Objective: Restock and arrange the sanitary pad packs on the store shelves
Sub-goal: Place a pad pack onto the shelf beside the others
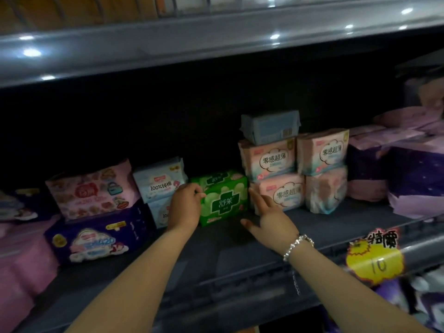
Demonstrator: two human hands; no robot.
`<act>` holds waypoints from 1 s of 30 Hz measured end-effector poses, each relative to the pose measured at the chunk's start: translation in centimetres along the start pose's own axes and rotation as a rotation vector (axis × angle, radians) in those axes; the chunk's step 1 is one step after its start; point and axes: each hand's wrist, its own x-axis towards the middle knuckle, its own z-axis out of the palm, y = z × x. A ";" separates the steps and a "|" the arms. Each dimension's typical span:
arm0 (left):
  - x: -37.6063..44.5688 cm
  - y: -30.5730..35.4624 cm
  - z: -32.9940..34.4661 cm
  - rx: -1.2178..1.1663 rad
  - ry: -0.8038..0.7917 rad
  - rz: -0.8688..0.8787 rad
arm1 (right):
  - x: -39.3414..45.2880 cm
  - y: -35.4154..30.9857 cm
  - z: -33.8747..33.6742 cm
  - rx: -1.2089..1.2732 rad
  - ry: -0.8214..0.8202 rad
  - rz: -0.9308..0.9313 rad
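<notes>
The left hand (186,207) is curled against the left end of the green pack (223,198), fingers wrapped over its upper left corner, so it looks closed on that end, though how firm the grip is cannot be told. The right hand (269,216) is spread with fingers apart, holding nothing, just beside the pack's lower right corner; whether a fingertip touches the wrapper cannot be told. The two hands flank the pack, left nearer and already on it, right a little short

The green pack stands on the shelf (240,255) directly ahead of both hands, long axis running left to right and turned slightly, its right end set further back. It sits in the gap between the light blue packs (158,183) on its left and the pink packs (269,162) stacked two high on its right, close to both. A grey-blue pack (270,127) lies on top of the pink stack

Judging by this, the next move is a two-sided squeeze: the right hand needs to close in on the right end, then both can slide or square the pack along its long axis. The tight neighbours leave little room for the fingers
</notes>
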 end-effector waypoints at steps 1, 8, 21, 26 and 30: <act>-0.2 0.1 -0.3 0.008 -0.025 0.027 | 0.0 0.0 -0.1 0.015 0.020 -0.004; -2.6 -1.3 -4.8 -0.186 -0.184 -0.007 | -0.8 -0.9 -1.4 0.120 0.129 -0.051; 4.9 -4.1 -6.2 0.443 -0.090 0.014 | -0.9 -1.1 -1.2 0.296 0.184 0.009; 6.7 -4.5 -6.7 0.772 -0.078 0.061 | -0.7 -1.0 -1.1 0.284 0.187 0.008; 7.9 -4.5 -7.6 0.541 -0.213 -0.023 | -0.7 -0.9 -1.0 0.288 0.187 0.004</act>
